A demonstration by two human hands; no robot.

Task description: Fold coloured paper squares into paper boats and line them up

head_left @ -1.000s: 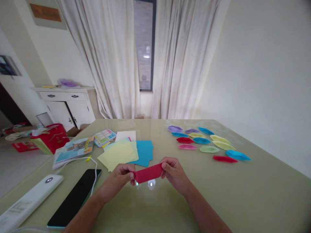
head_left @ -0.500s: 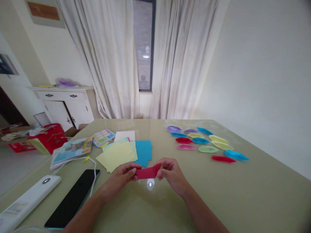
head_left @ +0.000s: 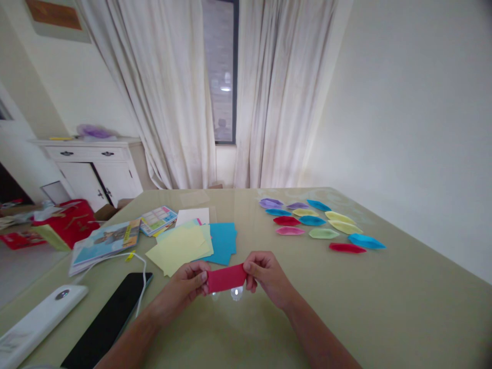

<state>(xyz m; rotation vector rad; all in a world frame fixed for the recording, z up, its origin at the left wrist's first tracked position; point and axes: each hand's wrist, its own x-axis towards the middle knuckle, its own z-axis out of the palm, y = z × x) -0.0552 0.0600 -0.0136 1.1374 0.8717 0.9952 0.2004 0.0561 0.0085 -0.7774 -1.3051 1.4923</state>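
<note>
You hold a folded red paper by its two ends above the table, your left hand pinching one end and your right hand the other. Just beyond your left hand, yellow sheets overlap blue sheets. Folded paper shapes in several colours lie to your right. On your left are a black phone, a white cable and booklets.

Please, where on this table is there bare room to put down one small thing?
Widest: the table between the right hand, the folded pieces and the right edge. Narrower: the gap between the blue sheets and those pieces. Crowded: the left side, with books, phone and white device, and the far right, among the folded pieces.
</note>
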